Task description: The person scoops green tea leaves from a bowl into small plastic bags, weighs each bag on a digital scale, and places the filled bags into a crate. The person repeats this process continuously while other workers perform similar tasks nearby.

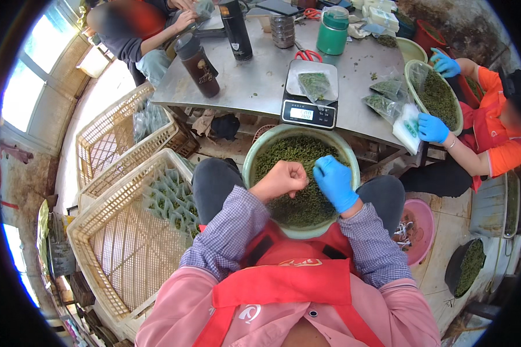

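My bare left hand [287,180] is closed over a pale green basin [248,168], its fingers curled in a pinch. My right hand [334,183], in a blue glove, is closed beside it, a small gap apart. What either hand holds, if anything, is hidden. The basin sits between my knees, filled with small green berries [307,213]. Beyond it, at the table's edge, stands a digital scale [308,113] with a lit display. A clear plastic bag of green berries [315,85] lies on its pan.
Left of me, a cream plastic crate [121,254] holds several filled bags [172,202]; another crate [118,124] stands behind. Bottles [198,66], a green jar [332,32] and red scissors [308,55] are on the metal table [249,87]. Co-workers sit at right and far left. A pink basin [425,228] is by my right knee.
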### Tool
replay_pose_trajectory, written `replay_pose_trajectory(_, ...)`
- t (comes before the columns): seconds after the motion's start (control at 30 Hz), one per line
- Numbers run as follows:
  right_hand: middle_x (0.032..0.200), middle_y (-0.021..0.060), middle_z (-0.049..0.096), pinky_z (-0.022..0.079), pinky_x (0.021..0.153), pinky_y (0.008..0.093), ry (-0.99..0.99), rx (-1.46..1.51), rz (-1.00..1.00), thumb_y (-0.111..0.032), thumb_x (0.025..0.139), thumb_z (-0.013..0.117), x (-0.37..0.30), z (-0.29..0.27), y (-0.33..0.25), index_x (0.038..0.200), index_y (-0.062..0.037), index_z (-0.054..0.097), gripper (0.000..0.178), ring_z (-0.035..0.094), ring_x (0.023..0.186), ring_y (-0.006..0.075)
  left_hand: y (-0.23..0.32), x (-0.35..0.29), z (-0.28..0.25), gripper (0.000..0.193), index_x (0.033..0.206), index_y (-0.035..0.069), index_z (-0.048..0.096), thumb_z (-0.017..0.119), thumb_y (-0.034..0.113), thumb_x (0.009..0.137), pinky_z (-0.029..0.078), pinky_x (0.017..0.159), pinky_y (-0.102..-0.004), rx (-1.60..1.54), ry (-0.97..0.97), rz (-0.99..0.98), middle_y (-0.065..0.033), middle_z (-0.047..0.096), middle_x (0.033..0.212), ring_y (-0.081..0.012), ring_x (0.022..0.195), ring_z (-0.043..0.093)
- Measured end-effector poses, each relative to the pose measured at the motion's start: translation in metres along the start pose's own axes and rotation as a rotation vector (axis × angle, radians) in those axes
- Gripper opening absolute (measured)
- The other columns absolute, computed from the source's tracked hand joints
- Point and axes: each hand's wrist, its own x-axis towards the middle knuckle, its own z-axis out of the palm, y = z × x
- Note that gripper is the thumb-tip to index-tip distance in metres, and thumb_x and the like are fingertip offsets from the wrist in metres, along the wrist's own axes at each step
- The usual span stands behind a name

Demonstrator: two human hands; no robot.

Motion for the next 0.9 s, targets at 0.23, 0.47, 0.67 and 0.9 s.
replay_pose_trajectory(0.23, 0.073, 0.002, 0.062, 0.047, 0.056, 0.0234, -0.079, 0.911, 0.538, -0.007, 0.085, 0.064, 0.009, -0.014, 0.009, 0.087, -0.0022, 0.062, 0.005, 0.058, 0.061, 0.0088, 0.007, -0.021, -0.003, 0.027, 0.098, 0.004, 0.063, 0.073, 0.021, 0.079, 0.047, 0.052, -0.0232, 0.569, 0.336, 0.109, -0.0027, 0.066, 0.067, -0.0079, 0.057, 0.06)
replay_pose_trajectory(0.47, 0.075, 0.0031, 0.062, 0.048, 0.056, 0.0241, -0.114, 0.977, 0.595, -0.007, 0.085, 0.064, 0.007, -0.014, 0.0, 0.088, -0.0027, 0.062, 0.005, 0.059, 0.061, 0.0104, 0.0, -0.008, -0.01, 0.028, 0.11, 0.008, 0.065, 0.065, 0.02, 0.085, 0.05, 0.057, -0.0251, 0.568, 0.363, 0.197, -0.0055, 0.07, 0.073, -0.0098, 0.064, 0.066)
replay_pose_trajectory(0.67, 0.077, 0.0028, 0.062, 0.048, 0.056, 0.0238, -0.13, 1.01, 0.608, -0.008, 0.085, 0.065, 0.005, -0.014, -0.003, 0.088, -0.0028, 0.062, 0.006, 0.059, 0.061, 0.0104, -0.006, -0.005, -0.009, 0.023, 0.102, 0.006, 0.068, 0.064, 0.018, 0.083, 0.049, 0.052, -0.0226, 0.575, 0.396, 0.233, -0.0039, 0.07, 0.073, -0.0077, 0.063, 0.065)
replay_pose_trajectory(0.9, 0.073, 0.0025, 0.062, 0.048, 0.052, 0.0231, -0.102, 1.009, 0.58, -0.005, 0.083, 0.065, 0.001, -0.005, -0.019, 0.085, -0.0018, 0.062, 0.006, 0.058, 0.057, 0.0088, -0.009, 0.004, -0.006, 0.006, 0.083, 0.001, 0.06, 0.059, 0.007, 0.08, 0.043, 0.045, -0.0195, -0.074, 0.406, 0.027, -0.0026, 0.061, 0.067, -0.0076, 0.055, 0.057)
